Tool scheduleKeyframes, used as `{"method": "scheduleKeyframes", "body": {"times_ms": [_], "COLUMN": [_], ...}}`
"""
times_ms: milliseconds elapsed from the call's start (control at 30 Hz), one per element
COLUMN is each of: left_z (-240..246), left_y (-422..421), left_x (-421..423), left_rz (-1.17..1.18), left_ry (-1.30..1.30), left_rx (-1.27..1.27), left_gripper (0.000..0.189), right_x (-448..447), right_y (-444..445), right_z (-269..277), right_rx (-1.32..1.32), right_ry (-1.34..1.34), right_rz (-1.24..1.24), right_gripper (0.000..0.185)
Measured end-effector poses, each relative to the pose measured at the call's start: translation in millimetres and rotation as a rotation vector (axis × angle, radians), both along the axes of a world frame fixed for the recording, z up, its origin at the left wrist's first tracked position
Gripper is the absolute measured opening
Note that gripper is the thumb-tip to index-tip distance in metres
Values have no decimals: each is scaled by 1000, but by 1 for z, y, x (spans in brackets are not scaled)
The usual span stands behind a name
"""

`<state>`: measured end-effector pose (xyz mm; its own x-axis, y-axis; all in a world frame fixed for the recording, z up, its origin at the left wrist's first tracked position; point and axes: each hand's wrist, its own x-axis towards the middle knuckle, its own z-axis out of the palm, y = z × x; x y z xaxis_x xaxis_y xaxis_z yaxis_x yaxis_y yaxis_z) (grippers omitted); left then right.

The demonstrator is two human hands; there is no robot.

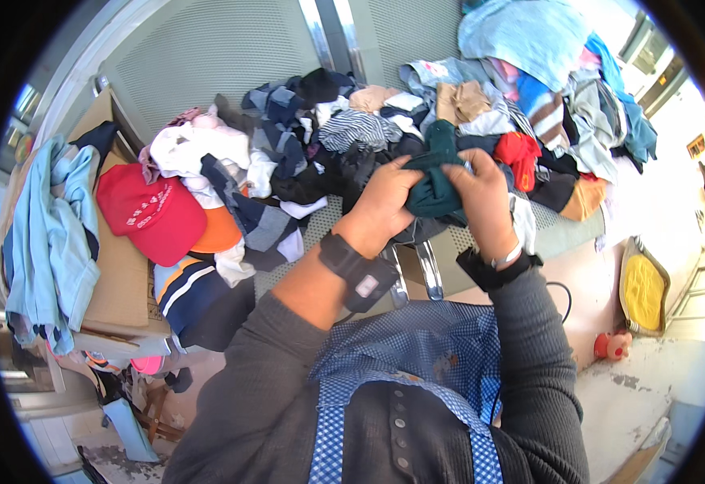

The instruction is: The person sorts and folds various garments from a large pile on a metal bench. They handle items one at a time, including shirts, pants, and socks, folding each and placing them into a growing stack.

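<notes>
My left hand [385, 196] and my right hand [479, 187] grip a dark green cloth item [436, 181] from both sides, fingers and thumbs pinching it. It looks folded or bunched, perhaps a sock, with one part sticking up away from me. Beneath and behind it spreads a heap of socks and small clothes on a grey perforated metal bench [322, 225]. Striped fabric [358, 130] lies beyond my left hand. A red cloth item [518, 158] is just right of my right hand. Dark garments lie under the hands.
At left, a red cap [153, 209] and light blue garment [53, 236] lie by a cardboard box [116, 272]. A blue garment pile [521, 36] rises at the far right. A yellow-lined container [644, 290] and a red toy [612, 346] are on the floor at right.
</notes>
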<state>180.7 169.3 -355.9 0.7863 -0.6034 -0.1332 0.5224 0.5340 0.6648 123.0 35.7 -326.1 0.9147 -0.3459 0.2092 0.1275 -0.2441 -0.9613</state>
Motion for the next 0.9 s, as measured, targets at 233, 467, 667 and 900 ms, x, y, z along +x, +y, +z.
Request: {"method": "scheduleKeyframes", "body": {"times_ms": [233, 467, 667, 900], "left_z": [16, 32, 17, -12], "left_y": [-3, -8, -7, -24], "left_x": [-19, -18, -19, -76], "left_rz": [-524, -340, -251, -673], "left_ry": [75, -105, -479, -199], "left_rx": [-385, -428, 58, -14], "left_gripper": [34, 51, 43, 58], "right_x": [-1, 3, 9, 1], "right_y": [-2, -9, -66, -87], "right_z": [-36, -24, 5, 22], "right_rx": [921, 1136, 1223, 1461], "right_ry": [-2, 200, -232, -476], "right_rz": [465, 554, 261, 269], "right_gripper": [17, 33, 38, 33]}}
